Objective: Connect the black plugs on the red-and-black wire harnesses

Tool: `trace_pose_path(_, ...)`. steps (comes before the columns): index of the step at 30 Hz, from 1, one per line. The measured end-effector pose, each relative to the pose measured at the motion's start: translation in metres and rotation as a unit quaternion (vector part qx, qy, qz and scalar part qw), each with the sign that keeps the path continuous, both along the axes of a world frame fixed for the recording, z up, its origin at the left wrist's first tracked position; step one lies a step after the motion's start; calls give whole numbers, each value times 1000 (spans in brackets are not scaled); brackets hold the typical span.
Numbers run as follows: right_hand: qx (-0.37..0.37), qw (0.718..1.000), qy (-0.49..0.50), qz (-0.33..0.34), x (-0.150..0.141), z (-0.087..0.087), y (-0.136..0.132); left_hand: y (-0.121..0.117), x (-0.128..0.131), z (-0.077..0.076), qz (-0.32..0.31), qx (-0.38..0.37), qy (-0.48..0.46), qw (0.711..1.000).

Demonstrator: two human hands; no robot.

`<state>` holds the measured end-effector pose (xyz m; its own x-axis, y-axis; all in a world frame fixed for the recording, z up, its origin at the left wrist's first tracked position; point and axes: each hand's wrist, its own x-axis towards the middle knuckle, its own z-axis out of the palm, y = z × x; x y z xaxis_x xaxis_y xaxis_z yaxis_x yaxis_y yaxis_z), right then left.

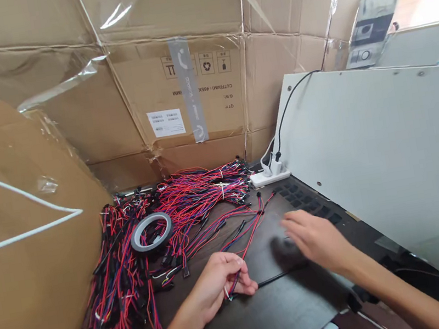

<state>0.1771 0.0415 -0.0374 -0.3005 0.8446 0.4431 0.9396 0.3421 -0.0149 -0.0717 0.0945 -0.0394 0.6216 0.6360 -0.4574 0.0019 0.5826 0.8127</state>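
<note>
My left hand is closed around a thin wire harness of red and dark wires, low over the dark table. The harness runs up and away from the fingers to small black connectors near the power strip. A black sleeved cable extends to the right from the same hand. My right hand hovers over the table right of the harness, apart from it. Its fingers are smeared by motion, and whether they hold anything cannot be made out. More loose red and dark wires lie just beyond my left hand.
A roll of tape rests on a large heap of wire harnesses at the left. Tied wire bundles lie at the back. A white power strip stands by the white panel. Cardboard walls enclose the table.
</note>
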Motion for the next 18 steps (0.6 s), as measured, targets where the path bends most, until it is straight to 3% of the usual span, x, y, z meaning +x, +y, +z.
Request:
trace_pose_path(4, -67, 970, 79, -221, 56, -17, -28, 0, 1, -1, -4, 0, 3, 1000)
trace_pose_path(6, -118, 951, 76, -277, 69, -22, -33, 0, 1, 0, -3, 2, 3, 1000)
trace_pose_path(12, -186, 926, 55, -324, 62, -20, -29, 1, 1, 4, -11, 8, 4, 1000)
trace_pose_path(18, -183, 907, 173, -337, 67, -26, -21, 0, 0, 0, -9, 15, 13, 1000)
